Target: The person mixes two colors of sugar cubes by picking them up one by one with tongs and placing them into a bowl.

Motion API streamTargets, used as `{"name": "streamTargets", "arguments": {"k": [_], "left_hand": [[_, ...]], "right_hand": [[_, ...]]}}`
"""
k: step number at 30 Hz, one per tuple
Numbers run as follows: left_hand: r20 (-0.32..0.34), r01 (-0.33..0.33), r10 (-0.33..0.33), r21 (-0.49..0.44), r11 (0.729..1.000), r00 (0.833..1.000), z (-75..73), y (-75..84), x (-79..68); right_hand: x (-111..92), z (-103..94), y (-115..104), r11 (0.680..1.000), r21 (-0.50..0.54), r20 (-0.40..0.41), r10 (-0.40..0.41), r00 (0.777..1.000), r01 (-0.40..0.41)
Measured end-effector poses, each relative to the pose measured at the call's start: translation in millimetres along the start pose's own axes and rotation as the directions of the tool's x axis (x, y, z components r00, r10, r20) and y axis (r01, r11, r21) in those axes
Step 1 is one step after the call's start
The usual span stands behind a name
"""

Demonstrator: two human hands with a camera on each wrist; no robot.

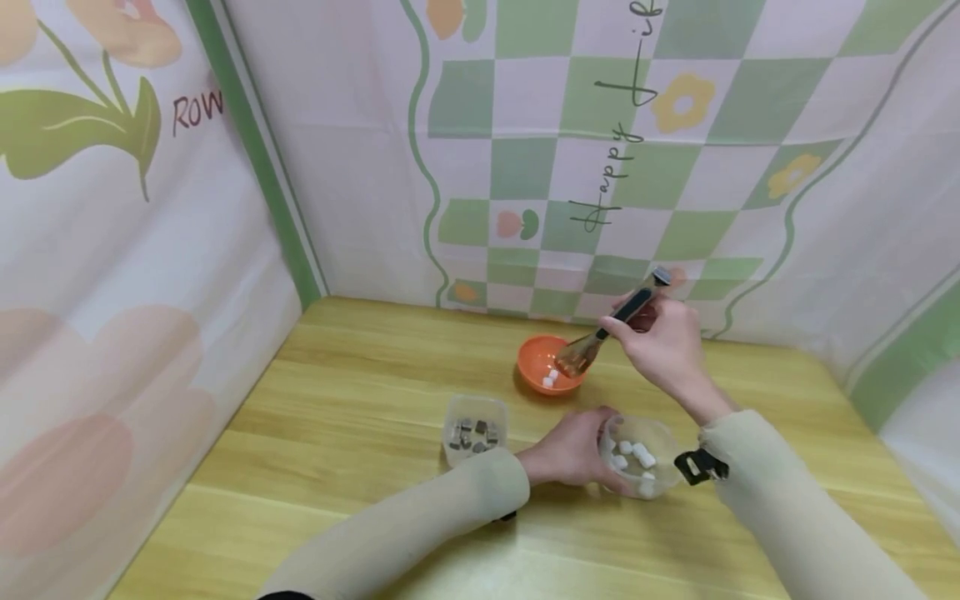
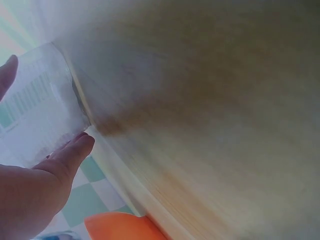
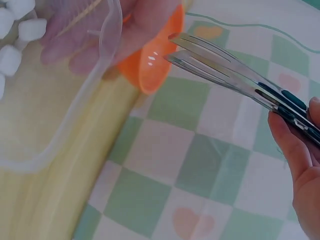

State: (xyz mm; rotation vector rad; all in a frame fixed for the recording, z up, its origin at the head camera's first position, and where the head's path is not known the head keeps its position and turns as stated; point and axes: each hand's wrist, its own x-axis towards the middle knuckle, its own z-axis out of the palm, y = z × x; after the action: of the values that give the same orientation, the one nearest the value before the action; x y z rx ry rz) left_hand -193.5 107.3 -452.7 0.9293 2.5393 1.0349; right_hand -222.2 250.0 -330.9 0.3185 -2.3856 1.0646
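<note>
"How are the fingers?"

"The right hand (image 1: 663, 346) pinches the tongs (image 1: 633, 306); the left hand (image 1: 573, 450) curls round the clear tub (image 1: 662, 435), white pieces (image 1: 643, 454) inside."

"And the orange bowl (image 1: 534, 357)?"

"Beyond the left fingers, beneath the tongs' tips, two white pieces in it. I'd work the tips low, pinch gently and steady the tub."

orange bowl (image 1: 534, 360), white pieces (image 1: 643, 454), green-and-white checked backdrop (image 1: 525, 167)
</note>
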Motion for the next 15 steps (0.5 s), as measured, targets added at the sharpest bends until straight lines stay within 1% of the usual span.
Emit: {"name": "streamTargets", "arguments": {"k": [3, 5, 9, 15], "left_hand": [[-0.006, 0.007, -0.007, -0.015, 1.000, 1.000, 0.5, 1.0, -0.4], [-0.010, 0.008, -0.008, -0.025, 1.000, 1.000, 0.9, 1.4, -0.7], [-0.015, 0.005, -0.006, -0.025, 1.000, 1.000, 0.6, 2.1, -0.9], [-0.009, 0.012, -0.012, -0.010, 1.000, 1.000, 1.4, 1.2, -1.3]], "right_hand": [[-7, -14.7, -3, 1.000, 0.012, -0.037, -0.025, 0.999, 0.025], [-12, -23.8, -5, 1.000, 0.008, -0.058, -0.025, 0.998, 0.026], [-22, -40.4, -9, 1.000, 0.005, -0.068, -0.010, 0.998, 0.010], [-41, -59.3, -11, 1.000, -0.001, -0.091, 0.007, 0.996, -0.007]]}}
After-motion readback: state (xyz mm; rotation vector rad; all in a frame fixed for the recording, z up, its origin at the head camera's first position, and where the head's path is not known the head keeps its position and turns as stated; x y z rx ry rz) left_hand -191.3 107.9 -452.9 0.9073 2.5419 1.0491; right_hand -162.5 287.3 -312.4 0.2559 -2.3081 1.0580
